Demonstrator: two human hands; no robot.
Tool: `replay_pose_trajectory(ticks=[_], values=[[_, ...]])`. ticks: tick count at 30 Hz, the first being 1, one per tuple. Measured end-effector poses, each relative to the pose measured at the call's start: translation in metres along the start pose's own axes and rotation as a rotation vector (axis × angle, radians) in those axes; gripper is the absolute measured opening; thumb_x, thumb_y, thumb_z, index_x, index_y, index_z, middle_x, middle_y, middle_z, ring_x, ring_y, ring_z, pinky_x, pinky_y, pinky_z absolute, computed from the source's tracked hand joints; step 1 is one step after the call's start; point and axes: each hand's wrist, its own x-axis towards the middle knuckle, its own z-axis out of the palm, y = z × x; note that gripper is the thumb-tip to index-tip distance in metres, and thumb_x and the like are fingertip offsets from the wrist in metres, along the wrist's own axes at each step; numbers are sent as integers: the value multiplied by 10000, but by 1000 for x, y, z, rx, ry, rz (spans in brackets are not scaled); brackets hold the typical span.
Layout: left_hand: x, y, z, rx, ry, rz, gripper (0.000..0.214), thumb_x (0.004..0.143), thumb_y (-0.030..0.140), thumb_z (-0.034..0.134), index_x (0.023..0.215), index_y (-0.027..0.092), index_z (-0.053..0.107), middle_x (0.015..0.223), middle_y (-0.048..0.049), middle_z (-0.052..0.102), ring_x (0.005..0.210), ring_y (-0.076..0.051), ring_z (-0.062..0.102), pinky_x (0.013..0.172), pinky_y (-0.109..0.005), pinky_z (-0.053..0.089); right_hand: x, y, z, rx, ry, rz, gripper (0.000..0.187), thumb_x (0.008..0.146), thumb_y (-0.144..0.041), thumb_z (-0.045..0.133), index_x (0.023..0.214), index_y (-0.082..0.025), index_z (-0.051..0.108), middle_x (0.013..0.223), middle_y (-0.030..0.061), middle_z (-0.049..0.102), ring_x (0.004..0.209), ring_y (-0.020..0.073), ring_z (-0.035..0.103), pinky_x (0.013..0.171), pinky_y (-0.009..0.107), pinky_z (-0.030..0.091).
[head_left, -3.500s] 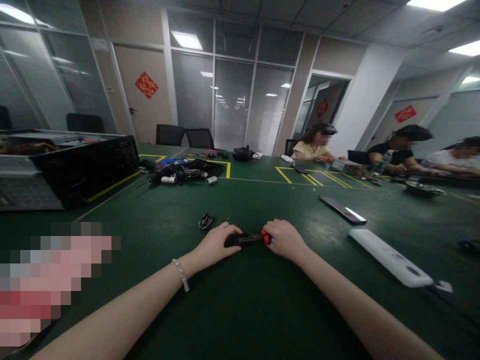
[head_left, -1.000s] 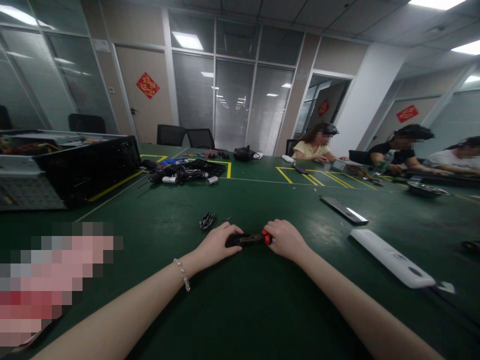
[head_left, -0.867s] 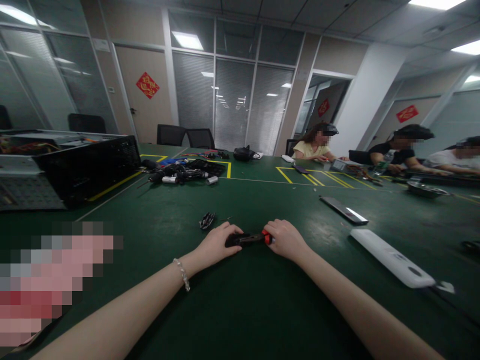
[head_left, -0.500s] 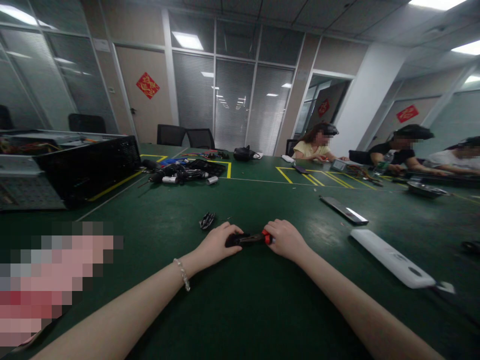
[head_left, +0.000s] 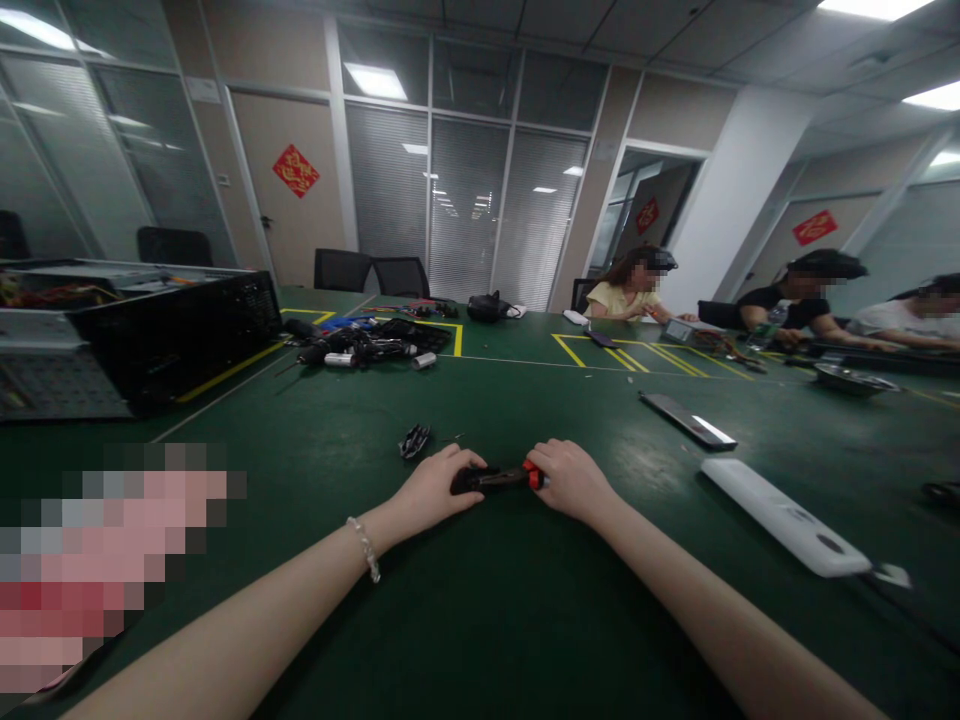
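Note:
My right hand is closed round the red handles of a pair of pliers. Their dark metal jaws point left and meet a small black part. That part is pinched between the thumb and fingers of my left hand; its exact kind is too dark to make out. Both hands rest low over the green table, close together. Just beyond my left hand lies a small black-and-silver bundle, with a thin sliver beside it.
At the left stands an opened black computer case. Tools and cables are heaped behind my hands. To the right lie a phone and a white power strip. Several people sit along the far right side.
My hands, the pliers and the black part hold nearly the same position. Across the table, a seated person's hands have shifted slightly.

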Motion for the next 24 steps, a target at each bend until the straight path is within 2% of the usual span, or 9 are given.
replay_pose_trajectory(ticks=[24], values=[[0,-1,1,9,16,27,319,707,330,590,1010,263,514,973,-6,488,861,-180,509,752,-318,415,1,1,2,0,-2,-3,126,666,-205,508,776,-171,560,774,41,573,700,147,470,632,257,312]])
